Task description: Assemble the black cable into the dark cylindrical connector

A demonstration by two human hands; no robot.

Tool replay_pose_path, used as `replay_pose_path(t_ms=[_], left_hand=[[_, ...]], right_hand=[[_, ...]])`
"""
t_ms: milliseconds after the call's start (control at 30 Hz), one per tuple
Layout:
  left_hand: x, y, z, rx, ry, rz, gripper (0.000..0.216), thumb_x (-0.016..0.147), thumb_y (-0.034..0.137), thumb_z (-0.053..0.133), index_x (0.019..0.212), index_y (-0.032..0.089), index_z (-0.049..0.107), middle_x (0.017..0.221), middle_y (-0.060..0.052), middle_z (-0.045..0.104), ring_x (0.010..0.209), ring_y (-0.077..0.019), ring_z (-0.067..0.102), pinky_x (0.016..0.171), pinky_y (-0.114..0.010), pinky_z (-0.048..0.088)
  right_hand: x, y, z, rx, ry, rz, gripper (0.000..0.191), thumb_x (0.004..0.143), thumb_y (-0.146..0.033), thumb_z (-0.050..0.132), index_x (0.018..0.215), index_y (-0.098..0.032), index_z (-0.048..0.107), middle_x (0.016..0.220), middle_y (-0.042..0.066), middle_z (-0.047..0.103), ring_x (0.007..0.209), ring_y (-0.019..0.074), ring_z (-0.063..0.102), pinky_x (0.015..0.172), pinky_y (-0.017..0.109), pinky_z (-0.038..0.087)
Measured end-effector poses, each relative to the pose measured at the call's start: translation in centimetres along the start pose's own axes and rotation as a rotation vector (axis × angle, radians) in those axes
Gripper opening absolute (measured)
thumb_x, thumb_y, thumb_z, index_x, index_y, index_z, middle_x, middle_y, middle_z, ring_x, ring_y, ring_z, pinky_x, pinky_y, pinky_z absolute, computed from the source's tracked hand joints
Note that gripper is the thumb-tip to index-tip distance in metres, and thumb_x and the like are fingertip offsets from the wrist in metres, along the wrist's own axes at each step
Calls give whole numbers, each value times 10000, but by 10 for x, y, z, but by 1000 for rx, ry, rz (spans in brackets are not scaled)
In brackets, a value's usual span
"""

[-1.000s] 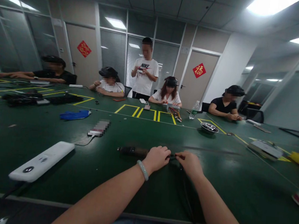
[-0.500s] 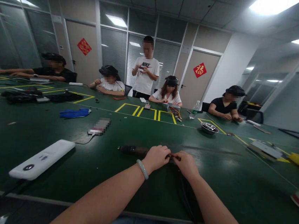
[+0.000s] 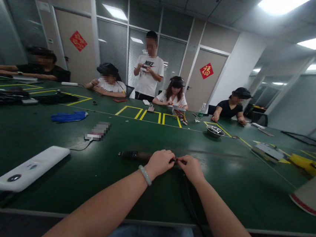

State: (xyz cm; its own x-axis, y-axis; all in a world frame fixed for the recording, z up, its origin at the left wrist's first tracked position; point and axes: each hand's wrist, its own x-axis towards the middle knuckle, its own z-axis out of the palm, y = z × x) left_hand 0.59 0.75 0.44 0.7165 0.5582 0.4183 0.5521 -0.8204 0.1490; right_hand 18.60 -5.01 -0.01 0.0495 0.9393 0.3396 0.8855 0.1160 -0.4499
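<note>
A dark, slim electric screwdriver [image 3: 136, 156] lies sideways just above the green table, its narrow tip pointing left. My left hand [image 3: 161, 162], with a pale bangle on the wrist, is closed around its right part. At the right end of the tool, the fingertips of my right hand [image 3: 191, 168] pinch the end of a black cable [image 3: 190, 203]. That cable drops from under the right palm over the table's front edge. The fingers hide the exact joint between cable and tool.
On the left are a white power bank [image 3: 31, 168], a phone [image 3: 98, 130] wired to it, and a blue glove [image 3: 69, 116]. A metal bowl [image 3: 215, 131] sits right of centre, a paper cup [image 3: 311, 191] far right. Several people sit or stand across the green table [image 3: 106, 191].
The view has swung slightly right, so everything sits further left and more of the paper cup shows. Both hands stay together at the screwdriver's right end, with hardly any change in grip.
</note>
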Motion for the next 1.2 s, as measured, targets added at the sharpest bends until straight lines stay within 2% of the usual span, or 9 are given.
replay_pose_path(t_ms=[233,533,767,900,1000,1133,1200], left_hand=[[-1,2,-5,-18,-16,-23,204,890,372,532,987,213,614,989,-31,619,923,-184,572,778,-292,451],[-1,4,-6,-19,-39,-50,206,903,362,511,982,209,625,990,-41,618,934,-182,573,798,-294,456],[0,4,-4,10,-22,-27,149,896,325,522,929,203,600,970,-33,603,908,-181,570,751,-291,462],[1,5,-3,43,-53,-45,138,884,313,541,943,198,589,995,-51,603,936,-193,571,798,-306,457],[1,6,-4,55,-75,-51,145,886,309,537,971,198,576,1012,-55,602,962,-201,568,829,-320,454],[-3,6,-6,68,-79,6,195,874,309,558,1035,199,552,1061,-61,597,994,-206,564,850,-334,452],[-6,6,-7,75,-50,41,222,861,297,574,1054,193,545,1077,-62,599,1032,-208,555,926,-356,421]], right_hand=[[0,2,-3,-28,-11,41,228,817,-281,564,959,-229,734,850,31,676,764,155,608,708,256,435],[0,1,1,-48,-26,-5,225,836,-281,550,966,-242,730,844,26,665,745,147,595,686,247,425],[0,-4,1,-263,-62,-110,226,879,-259,506,946,-257,722,847,32,640,777,155,588,723,254,408],[3,-7,-2,-358,-114,-181,238,886,-237,499,997,-263,708,850,35,636,798,160,598,754,260,416],[5,-7,-2,-404,-119,-231,229,886,-225,494,961,-246,709,927,48,652,846,175,606,789,278,432],[7,-4,2,-400,-95,-285,226,869,-149,482,964,-204,679,1234,77,592,1097,210,559,941,314,397],[9,-1,5,-404,-124,-257,233,870,-132,474,1012,-204,644,1188,82,622,1049,205,590,895,301,422]])
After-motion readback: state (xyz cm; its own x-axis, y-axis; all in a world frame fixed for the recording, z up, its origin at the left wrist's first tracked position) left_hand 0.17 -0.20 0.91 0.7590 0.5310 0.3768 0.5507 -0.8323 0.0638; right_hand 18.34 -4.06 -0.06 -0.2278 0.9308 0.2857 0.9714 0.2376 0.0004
